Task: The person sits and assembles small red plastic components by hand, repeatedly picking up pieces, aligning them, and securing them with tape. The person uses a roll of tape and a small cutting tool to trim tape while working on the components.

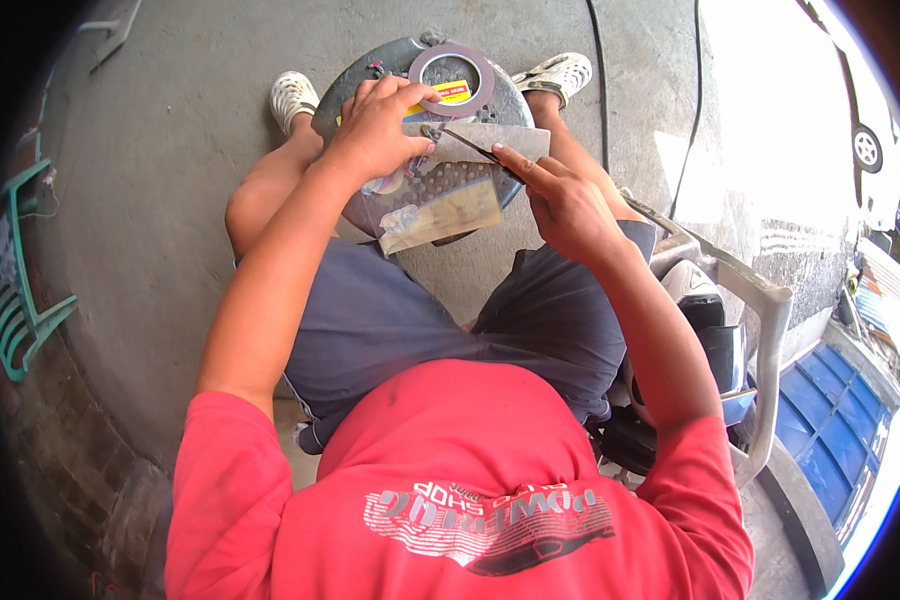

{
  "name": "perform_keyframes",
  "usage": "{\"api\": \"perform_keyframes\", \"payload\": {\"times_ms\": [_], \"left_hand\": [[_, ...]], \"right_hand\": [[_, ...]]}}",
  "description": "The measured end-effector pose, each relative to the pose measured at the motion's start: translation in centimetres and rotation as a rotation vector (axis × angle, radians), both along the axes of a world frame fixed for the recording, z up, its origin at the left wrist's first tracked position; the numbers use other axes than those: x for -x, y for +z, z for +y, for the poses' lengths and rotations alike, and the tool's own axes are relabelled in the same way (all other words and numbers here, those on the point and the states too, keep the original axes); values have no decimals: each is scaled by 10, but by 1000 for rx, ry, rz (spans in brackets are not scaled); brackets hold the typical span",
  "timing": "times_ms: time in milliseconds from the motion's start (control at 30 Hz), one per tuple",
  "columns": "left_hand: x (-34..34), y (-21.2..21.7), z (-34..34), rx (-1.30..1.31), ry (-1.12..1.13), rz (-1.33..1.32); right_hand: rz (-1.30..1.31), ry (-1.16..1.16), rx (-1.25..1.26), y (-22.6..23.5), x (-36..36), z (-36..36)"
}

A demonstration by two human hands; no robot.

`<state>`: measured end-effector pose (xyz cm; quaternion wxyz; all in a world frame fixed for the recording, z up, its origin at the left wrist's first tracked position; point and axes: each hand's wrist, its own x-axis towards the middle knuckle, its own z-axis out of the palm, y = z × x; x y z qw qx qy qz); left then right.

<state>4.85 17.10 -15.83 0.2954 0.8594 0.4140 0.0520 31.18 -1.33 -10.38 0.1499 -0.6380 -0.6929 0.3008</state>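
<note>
My left hand [375, 130] rests over a round dark stool top [345, 85] with its fingers spread. Its thumb touches a pale grey strip [515, 142] beside a small dark piece [431, 132]. From the right, my right hand [560, 195] grips a thin, dark, pointed tool [480, 150], with the index finger stretched along it. The tool's tip meets the strip close to my left thumb; I cannot tell whether it is a knife or a scissor blade. Above the strip lies a roll of brownish tape [483, 75], with a yellow and red label [455, 92] inside its ring.
A clear plastic sheet with a tan piece [450, 215] hangs over the stool's near edge. My knees and clogs [560, 75] flank the stool. A green plastic chair [20, 270] stands left, a metal tube frame [770, 350] right. Black cables [692, 120] cross the concrete floor.
</note>
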Motion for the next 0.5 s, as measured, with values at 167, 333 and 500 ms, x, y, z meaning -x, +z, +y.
{"api": "perform_keyframes", "payload": {"times_ms": [167, 333, 500], "left_hand": [[-2, 1, -1, -13, 2, 27], [-1, -2, 2, 17, 5, 47], [-1, -3, 1, -17, 5, 38]], "right_hand": [[-48, 29, -59, -7, -2, 0], [-75, 68, -65, -13, -8, 4], [-144, 118, -66, 1, -9, 17]]}}
